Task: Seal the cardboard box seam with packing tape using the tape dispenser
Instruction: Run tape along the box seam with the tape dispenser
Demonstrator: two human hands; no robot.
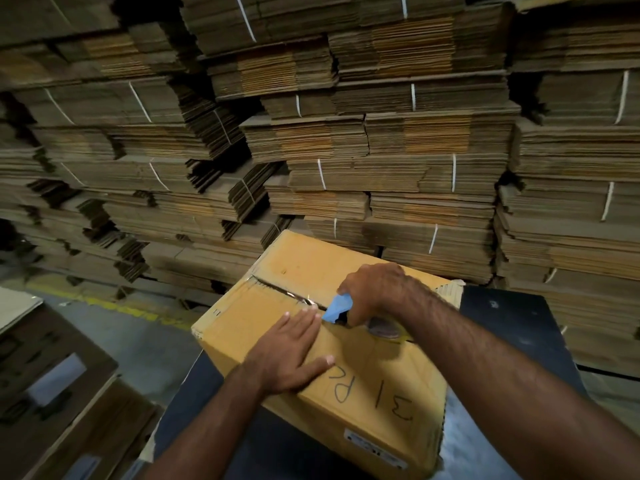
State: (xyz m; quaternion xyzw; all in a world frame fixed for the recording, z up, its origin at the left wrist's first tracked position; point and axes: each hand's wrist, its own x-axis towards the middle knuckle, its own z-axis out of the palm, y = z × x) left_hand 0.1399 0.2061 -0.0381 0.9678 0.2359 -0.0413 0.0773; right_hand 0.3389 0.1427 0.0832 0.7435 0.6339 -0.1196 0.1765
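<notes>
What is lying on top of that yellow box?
A flat left hand, and a right hand holding a blue tape dispenser on the box seam. The hands hide part of the seam.

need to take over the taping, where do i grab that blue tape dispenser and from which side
Judging from the picture, grip the tape dispenser by its handle, from above and the near right, the way the right hand now wraps it. The blue front points along the open seam of the cardboard box, so leave that end free. The left hand lies flat on the flap.
</notes>
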